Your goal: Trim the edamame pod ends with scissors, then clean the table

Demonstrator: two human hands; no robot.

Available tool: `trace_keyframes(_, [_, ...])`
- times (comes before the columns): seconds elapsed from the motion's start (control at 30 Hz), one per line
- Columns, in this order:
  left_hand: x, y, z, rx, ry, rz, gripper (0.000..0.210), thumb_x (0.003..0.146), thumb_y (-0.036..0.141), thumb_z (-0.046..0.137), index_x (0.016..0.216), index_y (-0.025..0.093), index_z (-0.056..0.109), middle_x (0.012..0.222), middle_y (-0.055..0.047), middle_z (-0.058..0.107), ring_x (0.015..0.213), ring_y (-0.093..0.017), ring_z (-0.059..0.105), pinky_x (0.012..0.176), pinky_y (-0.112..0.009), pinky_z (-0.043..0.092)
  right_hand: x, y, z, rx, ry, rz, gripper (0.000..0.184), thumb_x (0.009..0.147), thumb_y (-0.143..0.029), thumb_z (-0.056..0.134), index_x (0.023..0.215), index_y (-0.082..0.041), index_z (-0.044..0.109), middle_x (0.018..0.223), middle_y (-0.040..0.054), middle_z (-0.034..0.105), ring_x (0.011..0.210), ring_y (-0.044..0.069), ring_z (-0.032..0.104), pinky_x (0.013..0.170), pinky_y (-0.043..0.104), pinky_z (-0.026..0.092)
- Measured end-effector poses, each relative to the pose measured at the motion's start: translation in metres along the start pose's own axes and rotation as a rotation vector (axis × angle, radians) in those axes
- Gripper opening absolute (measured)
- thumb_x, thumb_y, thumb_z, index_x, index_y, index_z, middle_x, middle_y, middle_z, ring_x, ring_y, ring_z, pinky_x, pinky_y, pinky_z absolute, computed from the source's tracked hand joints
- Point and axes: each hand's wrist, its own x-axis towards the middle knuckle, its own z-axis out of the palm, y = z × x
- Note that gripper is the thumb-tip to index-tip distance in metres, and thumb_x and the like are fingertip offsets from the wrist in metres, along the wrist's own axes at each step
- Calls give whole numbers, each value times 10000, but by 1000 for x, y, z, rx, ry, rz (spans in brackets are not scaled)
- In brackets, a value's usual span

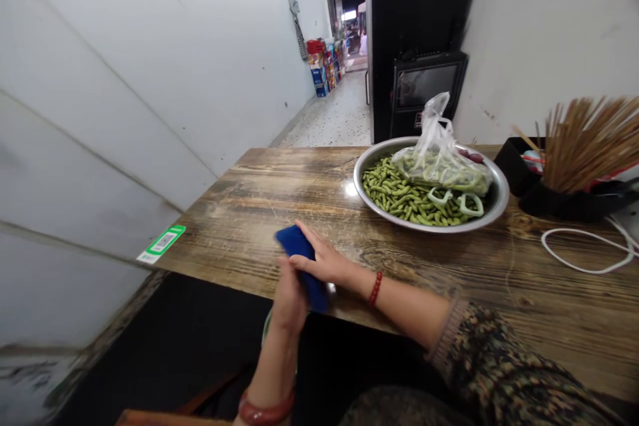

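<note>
A folded blue cloth [302, 254], slightly blurred, is held between both hands above the near edge of the wooden table. My right hand [324, 259] lies over its right side, with the thumb across the top and the fingers along the far edge. My left hand [289, 293] grips it from the near left side, its fingers partly hidden by the cloth. Right of the hands stands a metal basin [360, 196] of green soybean pods [399, 198]. Scissors with pale green handles [470, 204] and a clear plastic bag [439, 160] of pods rest in it.
The wooden table [239, 206] bears a green-and-white QR code sticker [162, 243] at its left corner. Wooden skewers [582, 140] stand in a black holder [564, 200] at right, near a white cable [574, 270]. Stacked boxes [319, 73] line the far wall by a doorway.
</note>
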Motion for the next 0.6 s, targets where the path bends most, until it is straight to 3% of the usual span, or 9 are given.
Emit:
trace_keyframes(0.1, [-3, -6, -4, 141, -206, 131, 499, 853, 516, 505, 1190, 165, 613, 1209, -131, 629, 1124, -267, 584, 931, -375, 472, 6, 12, -6, 43, 85, 48, 548, 858, -380, 580, 1362, -223, 436, 1347, 87, 529, 1241, 219, 501, 1081, 418, 364])
trace_keyframes(0.17, [9, -3, -24, 304, -173, 267, 481, 894, 485, 446, 1226, 167, 587, 1239, -135, 609, 1089, -258, 599, 903, -387, 477, 8, 18, -25, -5, 157, 52, 444, 896, -356, 518, 1319, -227, 476, 1260, 75, 594, 1146, 202, 571, 1033, 405, 419])
trace_keyframes(0.23, [29, -2, -53, 525, 40, 444, 445, 925, 446, 387, 1213, 169, 584, 1188, -130, 626, 1048, -237, 608, 916, -397, 461, 10, 26, -54, -194, 183, 11, 451, 911, -357, 497, 1341, -230, 452, 1300, 77, 565, 1189, 202, 538, 1060, 405, 390])
trace_keyframes(0.3, [48, -10, -81, 761, 286, 603, 425, 930, 400, 365, 1150, 130, 609, 1161, -155, 619, 1099, -249, 569, 982, -419, 411, 12, 37, -84, -480, 141, -11, 510, 914, -363, 496, 1389, -202, 398, 1403, 103, 466, 1309, 217, 418, 1125, 410, 294])
trace_keyframes(0.4, [67, -30, -103, 956, 491, 696, 405, 919, 351, 359, 1117, 106, 614, 1174, -186, 595, 1163, -278, 521, 1017, -442, 370, 14, 55, -104, -717, 77, 62, 560, 904, -357, 515, 1391, -107, 397, 1466, 194, 349, 1399, 309, 248, 1146, 507, 179])
trace_keyframes(0.5, [70, -45, -102, 999, 566, 710, 402, 915, 346, 371, 1164, 118, 589, 1221, -187, 572, 1183, -286, 509, 1010, -440, 370, 15, 58, -73, -752, -58, 34, 548, 851, -374, 597, 1324, -116, 491, 1423, 204, 407, 1370, 360, 275, 1116, 559, 201])
trace_keyframes(0.6, [68, -49, -98, 972, 586, 711, 422, 920, 364, 365, 1205, 120, 559, 1247, -188, 557, 1197, -288, 500, 1013, -442, 363, 4, 41, -10, -725, -344, -211, 487, 841, -308, 598, 1295, -153, 515, 1342, 158, 504, 1280, 299, 408, 1092, 487, 297])
